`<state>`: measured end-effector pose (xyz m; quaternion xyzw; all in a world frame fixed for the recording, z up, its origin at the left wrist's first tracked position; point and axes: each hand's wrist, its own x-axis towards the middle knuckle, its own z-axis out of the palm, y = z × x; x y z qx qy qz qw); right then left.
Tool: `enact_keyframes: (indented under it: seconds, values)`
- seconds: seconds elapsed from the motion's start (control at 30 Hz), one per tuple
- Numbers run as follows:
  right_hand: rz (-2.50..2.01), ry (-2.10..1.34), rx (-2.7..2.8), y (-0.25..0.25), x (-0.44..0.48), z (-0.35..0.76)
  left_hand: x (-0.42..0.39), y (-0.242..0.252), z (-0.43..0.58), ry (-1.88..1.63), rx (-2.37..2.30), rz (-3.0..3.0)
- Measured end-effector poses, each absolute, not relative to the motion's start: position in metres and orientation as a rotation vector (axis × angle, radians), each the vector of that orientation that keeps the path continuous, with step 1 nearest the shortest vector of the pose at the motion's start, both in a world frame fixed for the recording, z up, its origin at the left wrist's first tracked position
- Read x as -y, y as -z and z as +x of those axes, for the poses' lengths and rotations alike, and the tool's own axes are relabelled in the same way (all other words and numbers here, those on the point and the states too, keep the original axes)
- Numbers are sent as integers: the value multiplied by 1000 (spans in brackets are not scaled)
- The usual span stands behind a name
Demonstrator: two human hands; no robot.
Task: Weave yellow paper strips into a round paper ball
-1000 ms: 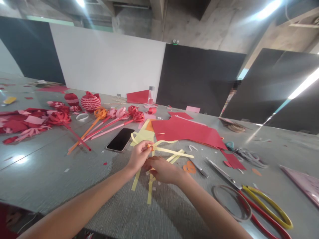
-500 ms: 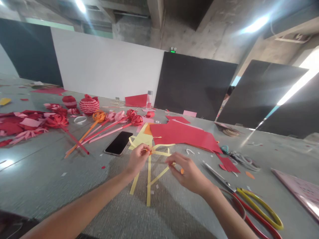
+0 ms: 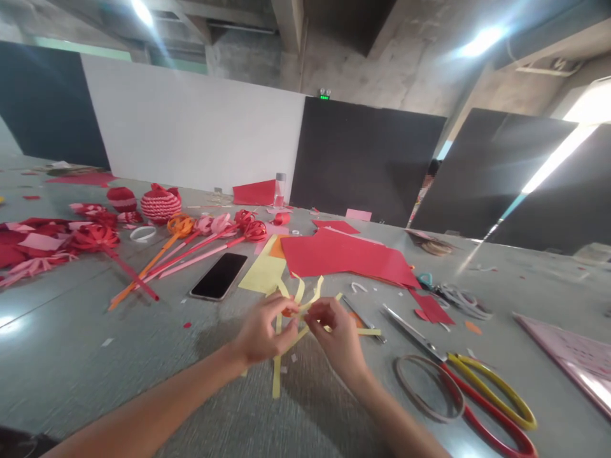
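My left hand (image 3: pixel 265 327) is closed in a pinch at the centre of several yellow paper strips (image 3: pixel 276 381), which fan outward. A bit of orange (image 3: pixel 287 312) shows beside its fingertips. My right hand (image 3: pixel 334 327) is closed too, its fingertips pinching one of the strips close to the left fingers; the exact contact is partly hidden. Some strip ends curl up behind the hands, one hangs toward the table below them, and another sticks out right of the right hand. Yellow paper (image 3: pixel 261 270) lies just behind the left hand.
A phone (image 3: pixel 218 276) and paper flowers on stems (image 3: pixel 191 257) lie to the left. Red paper sheets (image 3: pixel 346 254) are spread behind the hands. To the right are a slim metal tool (image 3: pixel 360 313), large scissors (image 3: pixel 442 359) and a ring-shaped roll (image 3: pixel 400 381). A bottle (image 3: pixel 279 191) stands farther back.
My right hand has moved left to the left fingers and now pinches a strip there. Both hands are slightly lower in view, and the strips have turned and curled upward.
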<state>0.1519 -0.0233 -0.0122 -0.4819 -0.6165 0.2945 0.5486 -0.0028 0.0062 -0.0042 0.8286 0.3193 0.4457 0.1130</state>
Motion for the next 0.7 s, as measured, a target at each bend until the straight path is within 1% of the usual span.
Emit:
enact_keyframes:
  seconds: [0.13, 0.33, 0.5, 0.7]
  values:
    - [-1128, -745, 1381, 14, 25, 157, -5, 6, -1, -1255, -941, 2688]
    - [-1074, -703, 1497, 17, 27, 160, -6, 5, 0, -1200, -1024, 2908]
    - [-1073, -737, 1470, 18, 27, 159, -5, 3, 0, -1245, -1025, 2892]
    - [-1052, -748, 1477, 17, 28, 158, -5, 5, 1, -1220, -1089, 2753]
